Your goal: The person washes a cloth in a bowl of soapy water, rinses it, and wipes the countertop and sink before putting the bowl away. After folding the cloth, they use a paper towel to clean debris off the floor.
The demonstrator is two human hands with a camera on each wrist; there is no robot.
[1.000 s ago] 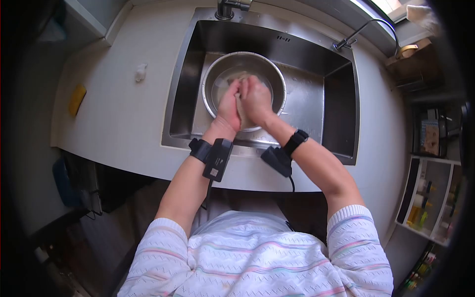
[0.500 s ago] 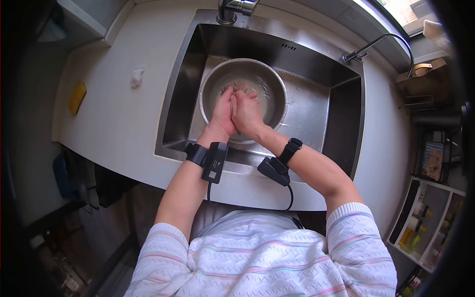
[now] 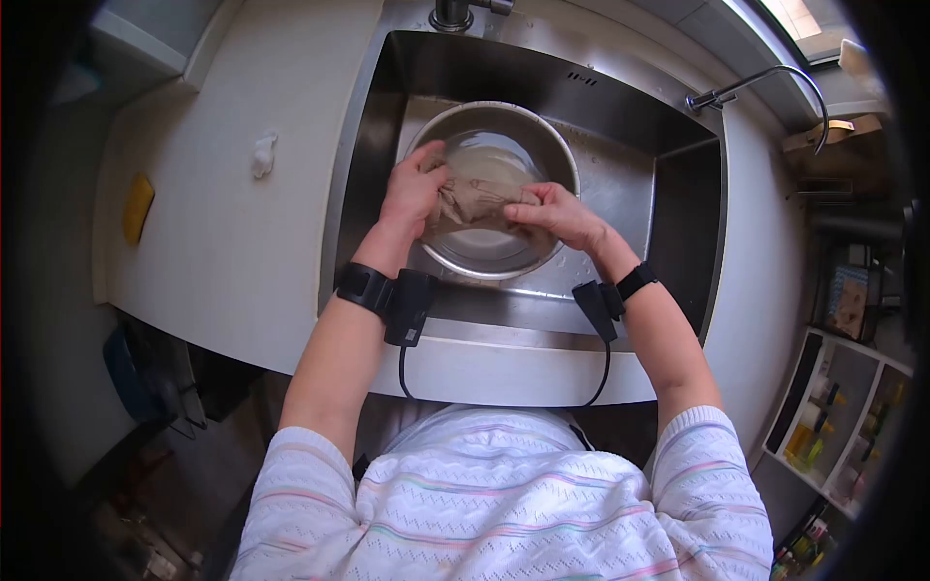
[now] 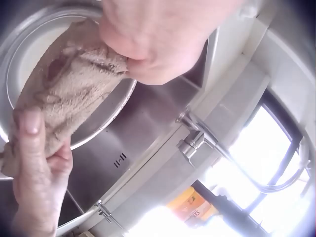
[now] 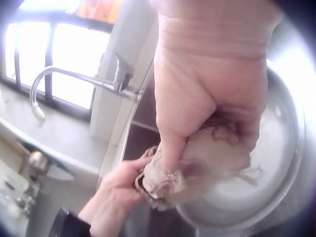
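Note:
A wet beige-brown cloth point(image 3: 477, 201) stretches between both hands above a round metal basin point(image 3: 572, 169) holding cloudy water. My left hand point(image 3: 412, 194) grips its left end; my right hand point(image 3: 562, 215) pinches the other end, thumb on top. In the left wrist view the cloth point(image 4: 74, 94) runs diagonally from the left hand point(image 4: 153, 39) at the top to the right hand point(image 4: 37, 177) at lower left. In the right wrist view the right hand point(image 5: 212, 84) covers part of the cloth point(image 5: 217, 153), and the left hand point(image 5: 116, 195) holds the far end.
The basin stands in the left part of a steel sink point(image 3: 620, 198). Behind are a faucet point(image 3: 451, 14) and a thin curved tap point(image 3: 775, 76). On the left counter lie a yellow sponge point(image 3: 138, 208) and a small white crumpled item point(image 3: 263, 155).
The hands were pressed together around the cloth over the basin; they have since moved apart, left and right, and the cloth has opened out between them.

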